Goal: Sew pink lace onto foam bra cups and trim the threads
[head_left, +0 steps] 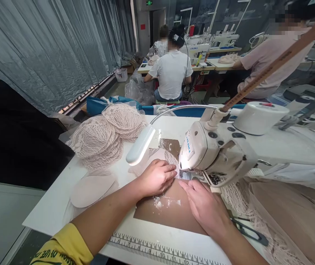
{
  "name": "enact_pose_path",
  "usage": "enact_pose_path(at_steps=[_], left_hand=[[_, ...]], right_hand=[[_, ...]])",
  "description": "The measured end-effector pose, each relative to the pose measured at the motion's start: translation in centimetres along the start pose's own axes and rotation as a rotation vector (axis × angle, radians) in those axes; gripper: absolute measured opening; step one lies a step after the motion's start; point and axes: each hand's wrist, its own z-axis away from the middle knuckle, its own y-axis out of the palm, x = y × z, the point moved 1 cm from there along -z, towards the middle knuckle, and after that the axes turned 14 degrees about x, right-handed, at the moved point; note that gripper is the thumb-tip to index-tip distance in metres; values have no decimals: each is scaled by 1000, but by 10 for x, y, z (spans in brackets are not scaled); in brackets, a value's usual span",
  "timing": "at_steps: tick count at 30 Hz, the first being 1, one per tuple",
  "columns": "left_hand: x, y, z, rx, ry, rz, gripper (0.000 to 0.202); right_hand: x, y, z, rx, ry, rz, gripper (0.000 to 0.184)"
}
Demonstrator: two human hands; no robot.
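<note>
My left hand is closed and presses a beige lace cup piece flat beside the needle of a white sewing machine. Its fingertips lie just left of the presser foot. My right hand rests in front of the foot, fingers curled together and the index fingertip close to the left fingers. Whatever is under its fingertips is hidden. Beneath both hands is a shiny brown sheet on the table. The needle itself is hard to make out under the lit machine head.
Stacked lace cups and smooth beige cup pieces lie at left. A lamp hangs low over the work. Black thread snips and beige mesh lie at right. A printed ruler runs along the front edge. People sit at machines beyond.
</note>
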Motion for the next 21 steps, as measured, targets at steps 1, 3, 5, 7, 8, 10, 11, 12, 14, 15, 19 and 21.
enact_pose_path(at_steps=[1, 3, 5, 7, 8, 10, 11, 12, 14, 15, 19, 21], left_hand=[[1, 0, -1, -6, -10, 0, 28], [3, 1, -1, -17, -28, 0, 28], [6, 2, -2, -25, -45, -1, 29], [9, 3, -2, -31, -64, -6, 29], [10, 3, -2, -35, -75, -11, 29], [12, 3, -1, -39, -98, -26, 30], [14, 3, -1, -42, -110, -33, 30], [15, 3, -1, -46, -122, -39, 31], [18, 4, -1, -61, -146, -48, 32], [19, 4, 0, -70, -160, -50, 32], [25, 4, 2, -87, -239, -50, 33], [27, 4, 3, -81, -292, -40, 34]], right_hand=[[0, 0, 0, 3, 2, -13, 40], [-1, 0, 0, 7, -3, -39, 37], [-1, -1, 0, 3, -19, -58, 35], [-1, -2, 0, -9, -35, -72, 34], [-2, -2, 0, -13, -42, -77, 34], [-2, -3, 0, -5, -47, -87, 33], [-2, -3, -1, 1, -49, -94, 33], [-2, -3, -1, 7, -49, -101, 32], [-3, -3, -1, 7, -47, -116, 33], [-3, -2, -1, 8, -47, -122, 33], [-3, -1, -1, 18, -57, -136, 33], [-3, 0, -1, 23, -54, -147, 33]])
